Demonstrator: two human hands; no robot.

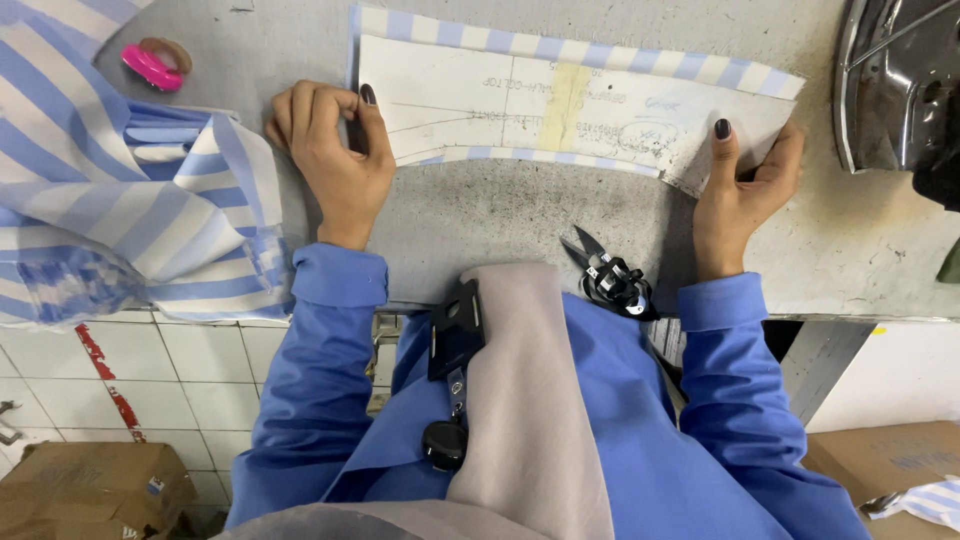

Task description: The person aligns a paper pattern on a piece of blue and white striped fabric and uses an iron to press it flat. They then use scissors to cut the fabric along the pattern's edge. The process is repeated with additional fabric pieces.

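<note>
A long paper pattern (560, 110) lies on a striped fabric piece (480, 32) on the grey table (500, 215), and its long axis runs left to right across the person's front, bowing a little toward the body at the ends. The two layers are stacked: blue-and-white stripes show as a narrow border above the paper and along its lower edge.

Each hand sits at one end of that axis. The left hand (335, 150) is at the left end, fingers curled in and the thumb pressed toward them, pinching the end of the stack between thumb and fingertips. The right hand (745, 185) is at the right end, thumb laid flat on top of the paper and fingers tucked under or behind the edge, so it grips the corner there; exactly how much fabric it catches with the paper cannot be told. Neither hand is nearer the middle: the pattern spans the gap between them, and both wrists point away from the body toward it.

Near the table's front edge, between the forearms and closer to the right one, lie small thread snips (610, 275), touched by neither hand. A heap of striped cloth (130, 230) is just left of the left hand. A pink tape roll (155, 62) lies well apart at the far left. A metal machine part (895, 80) is at the far right.
</note>
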